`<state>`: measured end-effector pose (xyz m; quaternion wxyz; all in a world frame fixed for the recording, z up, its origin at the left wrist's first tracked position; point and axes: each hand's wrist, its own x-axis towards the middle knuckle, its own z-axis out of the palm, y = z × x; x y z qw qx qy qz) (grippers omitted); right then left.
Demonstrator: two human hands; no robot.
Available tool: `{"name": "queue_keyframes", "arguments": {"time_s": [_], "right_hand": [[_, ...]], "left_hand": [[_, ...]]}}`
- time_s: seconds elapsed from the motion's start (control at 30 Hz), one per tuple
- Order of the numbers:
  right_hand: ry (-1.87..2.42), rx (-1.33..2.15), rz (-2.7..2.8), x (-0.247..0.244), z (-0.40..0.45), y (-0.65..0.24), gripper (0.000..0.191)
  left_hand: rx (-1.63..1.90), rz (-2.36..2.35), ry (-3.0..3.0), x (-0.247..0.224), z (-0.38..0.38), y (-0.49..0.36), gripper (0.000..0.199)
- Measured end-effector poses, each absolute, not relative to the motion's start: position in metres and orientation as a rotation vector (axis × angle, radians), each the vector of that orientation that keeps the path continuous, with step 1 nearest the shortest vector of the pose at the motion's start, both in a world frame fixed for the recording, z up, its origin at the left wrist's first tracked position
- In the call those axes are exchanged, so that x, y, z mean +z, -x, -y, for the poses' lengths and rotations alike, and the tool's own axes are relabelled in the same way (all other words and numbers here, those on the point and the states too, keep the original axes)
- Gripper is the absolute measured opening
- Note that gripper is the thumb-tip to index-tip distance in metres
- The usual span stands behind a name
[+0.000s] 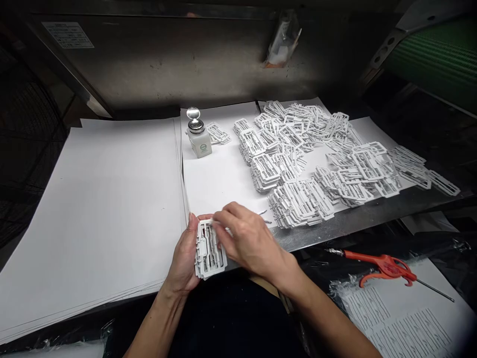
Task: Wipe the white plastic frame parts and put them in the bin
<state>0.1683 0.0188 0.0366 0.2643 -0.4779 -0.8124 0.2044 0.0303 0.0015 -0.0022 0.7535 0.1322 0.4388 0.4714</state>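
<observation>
A small stack of white slotted frames (210,251) is held at the table's front edge. My left hand (184,256) is wrapped round its left side, thumb up along the edge. My right hand (246,236) reaches over from the right, thumb and fingers pinched together at the stack's upper right corner; whatever lies between those fingertips is too small to make out. Just right of my right hand, a thin metal tool tip (265,217) lies on the white paper (219,184).
Piles of similar white frames (298,201) cover the table's right half. A pump bottle (200,139) with its lid raised stands behind my hands. White sheets (112,199) spread to the left. A red air gun (389,267) lies at the lower right.
</observation>
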Motion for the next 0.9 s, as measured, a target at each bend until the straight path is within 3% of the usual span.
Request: {"name": "queue_keyframes", "arguments": {"time_s": [0.13, 0.33, 0.5, 0.7, 0.9], "right_hand": [[1.415, 0.477, 2.131, 0.041, -0.020, -0.182, 0.009], [1.244, 0.640, 2.135, 0.038, -0.021, -0.169, 0.011], [1.418, 0.494, 2.094, 0.037, -0.021, -0.176, 0.010], [1.164, 0.842, 1.995, 0.046, 0.001, -0.172, 0.013], [1.131, 0.950, 2.022, 0.031, 0.022, -0.159, 0.012]], "left_hand": [[1.001, -0.988, -0.340, -0.003, -0.002, -0.029, 0.044], [1.000, -0.918, -0.309, -0.004, -0.002, -0.030, 0.043], [0.988, -0.968, -0.334, -0.004, -0.003, -0.029, 0.041], [0.990, -0.960, -0.276, 0.000, -0.006, -0.029, 0.036], [1.081, -1.003, -0.332, 0.000, -0.008, -0.032, 0.035]]}}
